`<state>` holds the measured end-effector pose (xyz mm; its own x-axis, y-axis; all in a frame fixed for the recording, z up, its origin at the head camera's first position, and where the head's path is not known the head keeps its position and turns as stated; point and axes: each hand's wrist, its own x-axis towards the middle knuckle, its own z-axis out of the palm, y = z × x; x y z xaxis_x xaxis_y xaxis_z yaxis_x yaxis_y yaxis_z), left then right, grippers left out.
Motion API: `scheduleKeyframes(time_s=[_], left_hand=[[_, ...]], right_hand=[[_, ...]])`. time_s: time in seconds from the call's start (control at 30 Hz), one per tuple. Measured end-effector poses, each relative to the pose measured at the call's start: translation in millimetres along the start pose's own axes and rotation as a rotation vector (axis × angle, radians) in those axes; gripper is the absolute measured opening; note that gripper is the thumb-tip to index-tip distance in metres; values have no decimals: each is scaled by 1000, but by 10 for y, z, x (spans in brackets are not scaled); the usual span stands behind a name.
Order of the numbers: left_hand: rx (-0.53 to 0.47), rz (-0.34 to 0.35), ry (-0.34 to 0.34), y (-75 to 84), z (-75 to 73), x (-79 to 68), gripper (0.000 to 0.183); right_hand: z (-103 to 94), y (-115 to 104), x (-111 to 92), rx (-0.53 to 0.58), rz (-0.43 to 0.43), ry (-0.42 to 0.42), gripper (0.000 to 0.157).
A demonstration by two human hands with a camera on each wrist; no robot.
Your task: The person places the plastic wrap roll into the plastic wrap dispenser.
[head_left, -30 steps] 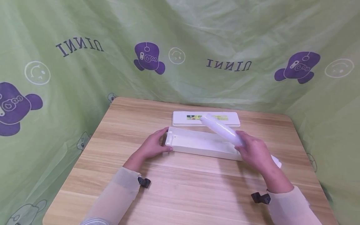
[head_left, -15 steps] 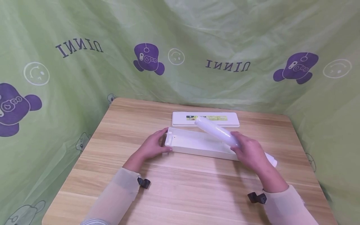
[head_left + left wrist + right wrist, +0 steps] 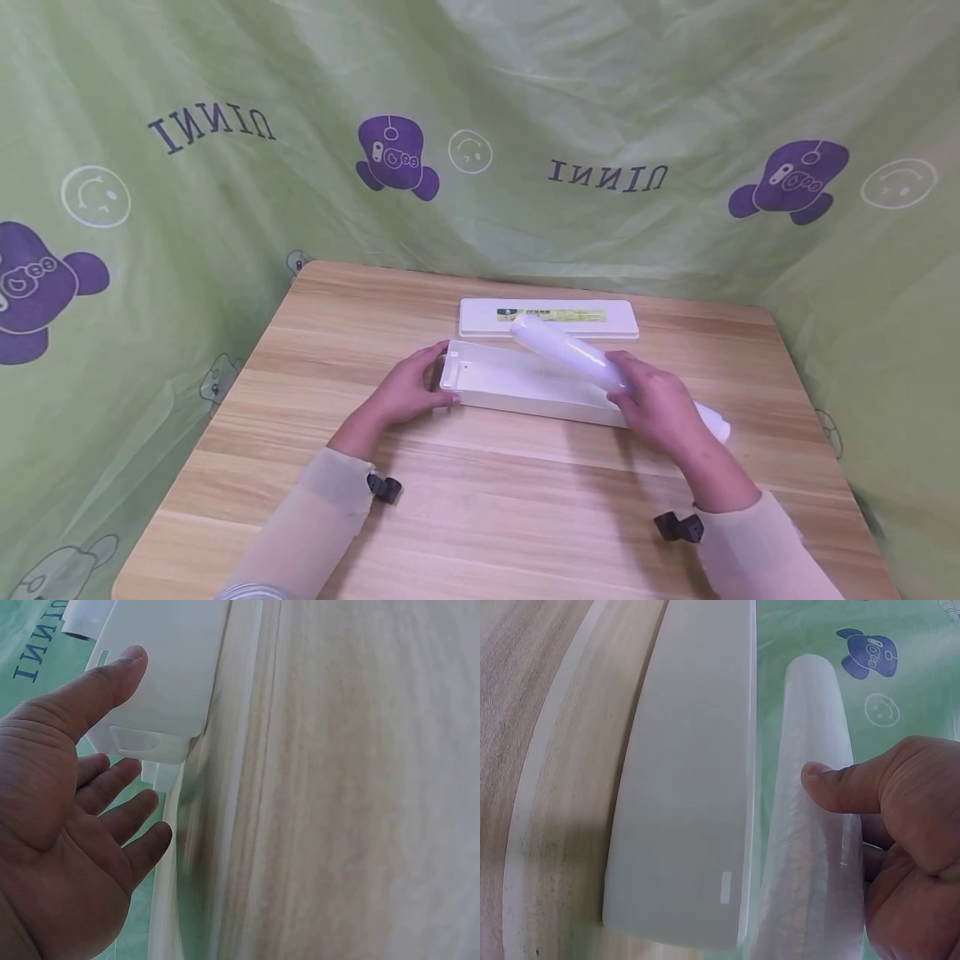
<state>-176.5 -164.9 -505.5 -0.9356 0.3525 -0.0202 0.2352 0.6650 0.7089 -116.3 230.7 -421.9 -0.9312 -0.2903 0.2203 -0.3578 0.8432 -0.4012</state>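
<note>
A long white plastic box (image 3: 525, 382), its top uncovered, stands on the table. At its left end my left hand (image 3: 408, 385) holds it, thumb on the near wall and fingers round the far corner; the left wrist view shows the thumb (image 3: 120, 675) against the box wall. My right hand (image 3: 660, 408) grips a roll of cling film (image 3: 566, 350) around its middle. The roll slants over the box's right part, its far end raised and its near end (image 3: 712, 423) sticking out behind the hand. In the right wrist view, the thumb (image 3: 840, 787) presses along the roll beside the box.
Behind the box lies a flat white lid (image 3: 622, 321) with a green and yellow label. The wooden table (image 3: 487, 517) has rounded far corners. A green printed curtain (image 3: 480, 225) encloses its back and sides.
My right hand has moved slightly left with the cling film roll, bringing it further over the box. My left hand and the box have stayed in place.
</note>
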Motion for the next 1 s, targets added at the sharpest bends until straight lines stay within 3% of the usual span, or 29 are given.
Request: scheduleKeyframes(time_s=[1.0], left_hand=[[-6, -9, -1, 25, -18, -10, 104]], right_hand=[[77, -126, 106, -7, -85, -18, 55]])
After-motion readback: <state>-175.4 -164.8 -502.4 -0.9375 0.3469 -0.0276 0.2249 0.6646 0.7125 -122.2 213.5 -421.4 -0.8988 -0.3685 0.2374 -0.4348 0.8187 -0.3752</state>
